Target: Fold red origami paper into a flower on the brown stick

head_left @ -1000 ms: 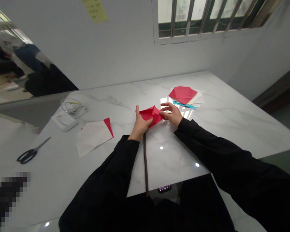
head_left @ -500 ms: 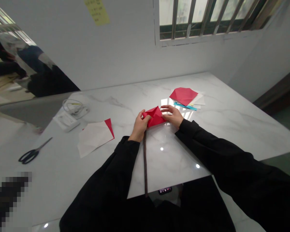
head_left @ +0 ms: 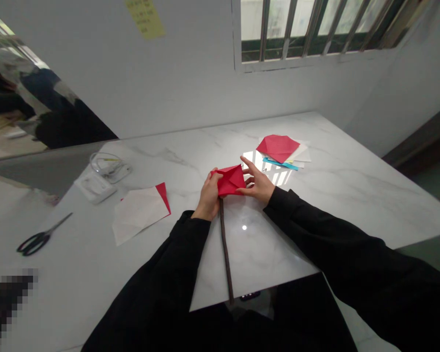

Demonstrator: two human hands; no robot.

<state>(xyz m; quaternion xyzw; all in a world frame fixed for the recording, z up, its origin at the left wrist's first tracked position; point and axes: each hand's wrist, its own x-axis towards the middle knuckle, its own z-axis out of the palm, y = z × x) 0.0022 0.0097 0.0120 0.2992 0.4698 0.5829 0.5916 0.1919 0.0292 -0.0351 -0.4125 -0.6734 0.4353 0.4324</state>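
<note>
A folded piece of red paper [head_left: 230, 180], with creased flaps meeting near its middle, is held just over the white table. My left hand [head_left: 209, 194] grips its left side, thumb on top and the fingers mostly hidden beneath. At the right edge is my right hand [head_left: 258, 183]: its thumb touches the lower corner, the index finger is raised, and the other fingers curl by the edge. Below the paper, a thin dark brown cord-like strip [head_left: 225, 249] runs down toward the table's front edge; its upper end is hidden by my left hand.
Left of my hands lie a white paper sheet with a red corner [head_left: 142, 214], black-handled scissors [head_left: 40, 239] and a white charger with a cable [head_left: 95, 187]. Behind, to the right, is a stack of coloured papers [head_left: 278, 147]. A person [head_left: 47, 98] is at far left.
My left hand has shifted slightly left and down with the red paper, whose flaps now look different. My right index finger has lifted. The dark strip's lower end has swung right.
</note>
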